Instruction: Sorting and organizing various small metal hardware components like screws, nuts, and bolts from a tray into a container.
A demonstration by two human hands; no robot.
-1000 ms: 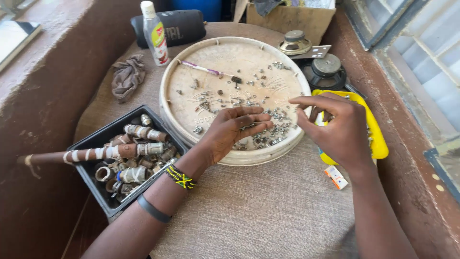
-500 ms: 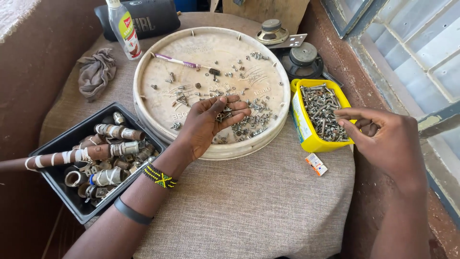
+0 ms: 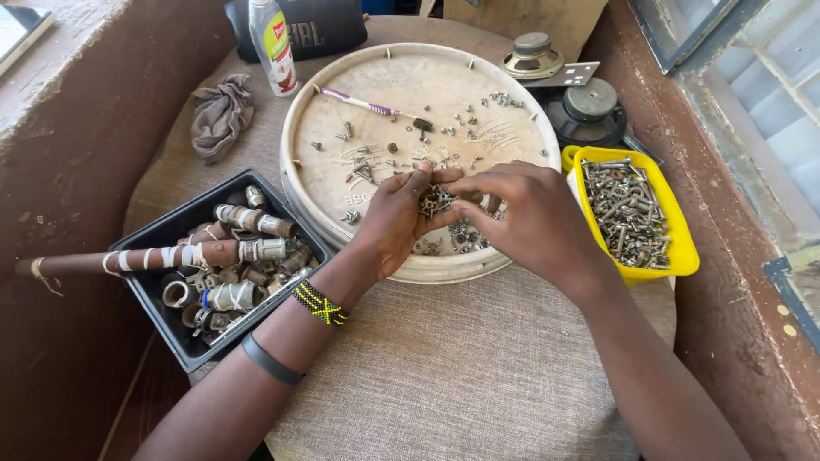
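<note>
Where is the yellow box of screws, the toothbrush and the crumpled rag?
yellow box (image 3: 679,224), head view, on its right wall.
toothbrush (image 3: 363,102), head view, middle of the handle.
crumpled rag (image 3: 220,113), head view, on its middle.

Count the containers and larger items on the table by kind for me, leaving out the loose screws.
Round white tray: 1
Yellow tub of screws: 1
Black bin of pipe fittings: 1
Speaker drivers: 2
Plastic bottle: 1
Grey rag: 1
Toothbrush: 1
Dark portable speaker: 1
Total: 9
</note>
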